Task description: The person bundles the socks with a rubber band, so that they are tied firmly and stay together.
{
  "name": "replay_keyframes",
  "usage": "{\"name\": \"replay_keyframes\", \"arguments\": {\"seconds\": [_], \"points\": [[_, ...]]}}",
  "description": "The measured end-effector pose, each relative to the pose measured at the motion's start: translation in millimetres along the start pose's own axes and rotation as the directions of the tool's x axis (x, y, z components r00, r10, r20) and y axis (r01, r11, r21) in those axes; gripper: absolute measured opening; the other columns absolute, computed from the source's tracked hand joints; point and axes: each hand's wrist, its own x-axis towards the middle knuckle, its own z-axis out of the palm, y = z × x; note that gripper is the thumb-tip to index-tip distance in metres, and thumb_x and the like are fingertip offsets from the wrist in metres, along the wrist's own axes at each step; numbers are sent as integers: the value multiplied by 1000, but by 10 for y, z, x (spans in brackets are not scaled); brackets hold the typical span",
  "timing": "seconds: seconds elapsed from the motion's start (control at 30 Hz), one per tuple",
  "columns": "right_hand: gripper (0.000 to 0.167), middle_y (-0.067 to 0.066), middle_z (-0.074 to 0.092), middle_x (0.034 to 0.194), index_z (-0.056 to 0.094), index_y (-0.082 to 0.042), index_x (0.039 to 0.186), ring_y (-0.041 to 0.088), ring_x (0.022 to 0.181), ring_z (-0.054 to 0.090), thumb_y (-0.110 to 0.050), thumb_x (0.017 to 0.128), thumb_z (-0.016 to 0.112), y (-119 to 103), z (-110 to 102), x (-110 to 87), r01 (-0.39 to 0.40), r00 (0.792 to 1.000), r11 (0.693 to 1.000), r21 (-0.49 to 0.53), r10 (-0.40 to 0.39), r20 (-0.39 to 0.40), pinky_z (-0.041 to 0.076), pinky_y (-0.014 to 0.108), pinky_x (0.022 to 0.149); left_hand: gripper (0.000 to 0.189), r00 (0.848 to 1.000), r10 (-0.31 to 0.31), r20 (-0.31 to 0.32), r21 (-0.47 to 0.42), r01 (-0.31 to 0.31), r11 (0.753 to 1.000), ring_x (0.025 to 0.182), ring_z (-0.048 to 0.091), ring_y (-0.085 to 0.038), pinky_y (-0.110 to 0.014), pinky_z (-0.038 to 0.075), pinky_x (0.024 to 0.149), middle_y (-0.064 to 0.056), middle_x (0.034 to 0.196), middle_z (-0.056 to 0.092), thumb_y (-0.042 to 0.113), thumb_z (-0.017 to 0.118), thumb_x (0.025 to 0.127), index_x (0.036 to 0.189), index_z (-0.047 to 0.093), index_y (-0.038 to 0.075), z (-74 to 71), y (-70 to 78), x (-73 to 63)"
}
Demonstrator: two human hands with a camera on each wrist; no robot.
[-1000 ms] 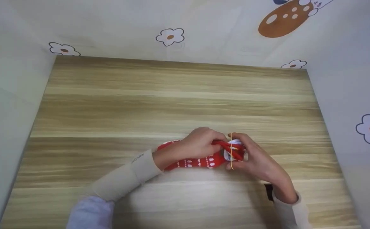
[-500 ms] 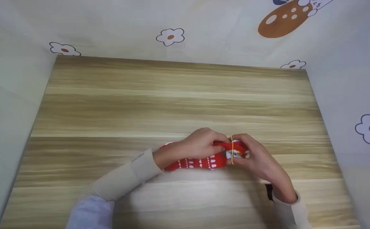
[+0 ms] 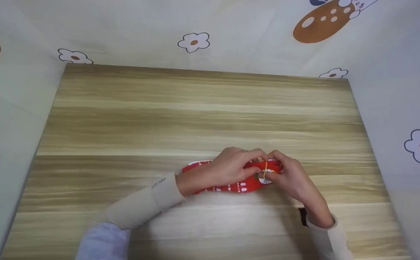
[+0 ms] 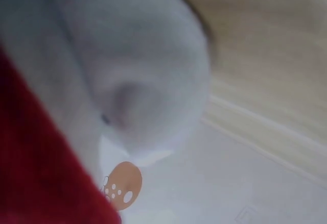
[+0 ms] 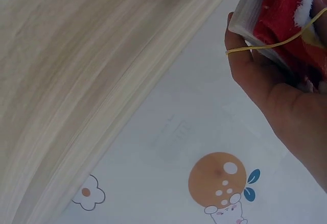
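Note:
A red knit sock (image 3: 244, 186) with rows of white motifs lies bunched in front of the person in the head view. A yellow rubber band (image 3: 266, 169) crosses its right end, where a white and grey patch shows. The left hand (image 3: 230, 168) lies over the sock and pinches it near the band with thumb and fingers. The right hand (image 3: 295, 178) grips the sock's right end, the band at its fingertips. In the right wrist view the band stretches from the fingers across the red and white cloth. The left wrist view is blurred, with red cloth (image 4: 41, 168) beside the hand.
Both hands work over a wood-grain table (image 3: 181, 119). Pale walls with printed flowers (image 3: 193, 42) and an orange-brown figure (image 3: 322, 25) enclose its back and sides. A small dark piece (image 3: 303, 216) sits at the right wrist.
The hands have come closer together, their fingertips now nearly meeting at the band. The band, stretched wide between the right thumb and fingers before, now spans a shorter length over the sock.

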Motion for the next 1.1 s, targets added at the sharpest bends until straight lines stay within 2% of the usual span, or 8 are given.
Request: {"name": "replay_keyframes", "arguments": {"seconds": [0.13,0.27,0.4,0.53,0.67,0.83,0.97,1.1], "points": [[29,7,74,103,66,-11,110,20,88,64,-6,86,81,2,4,1,17,1000,1000,9,-17,-11,56,24,76,35,997,78,-29,38,-77,996,96,71,-6,-18,56,86,6,120,76,30,69,100,133,68,21,15,-11,13],[27,7,73,100,65,-11,107,19,86,63,-3,86,80,-1,20,2,27,999,999,23,-27,-17,54,24,73,23,987,140,-80,96,-132,987,85,69,-8,-19,56,80,5,104,78,25,67,100,120,75,16,36,-8,32],[25,6,72,99,65,-12,104,18,86,62,-2,86,79,7,22,-2,41,999,998,40,-41,-19,54,24,73,16,977,181,-112,126,-166,978,78,67,-9,-20,56,77,4,95,77,22,65,100,110,75,14,51,-3,46],[28,7,72,104,65,-13,109,20,88,65,-9,87,81,26,-22,-20,46,999,994,103,-48,14,58,25,73,17,969,204,-143,74,-195,978,82,68,-7,-15,55,81,3,99,78,22,65,101,111,75,14,37,9,36],[40,6,71,111,63,-17,117,23,94,67,-18,85,86,56,-96,-55,29,997,980,196,-41,62,61,28,77,21,954,228,-192,-21,-237,971,90,72,-6,-12,55,85,1,109,79,22,66,101,117,76,12,2,21,18],[54,6,67,123,61,-18,130,25,106,65,-18,83,87,118,-142,-100,2,995,943,333,-36,97,59,28,86,23,939,216,-267,-92,-248,964,101,75,-8,-15,55,93,-1,116,79,21,67,101,119,75,10,-38,33,15],[65,8,63,133,55,-13,143,23,114,64,-13,85,85,147,-112,-126,-43,993,897,440,-9,116,58,28,92,21,928,161,-337,-165,-226,960,107,75,-12,-20,55,97,-3,116,79,18,70,98,117,75,9,-55,39,22],[65,9,62,136,52,-10,144,23,118,62,-10,87,82,119,-19,-106,-100,991,841,532,36,129,58,30,94,19,926,122,-356,-214,-208,954,105,75,-13,-20,56,96,-3,116,79,18,70,98,115,75,9,-43,41,30]]}}
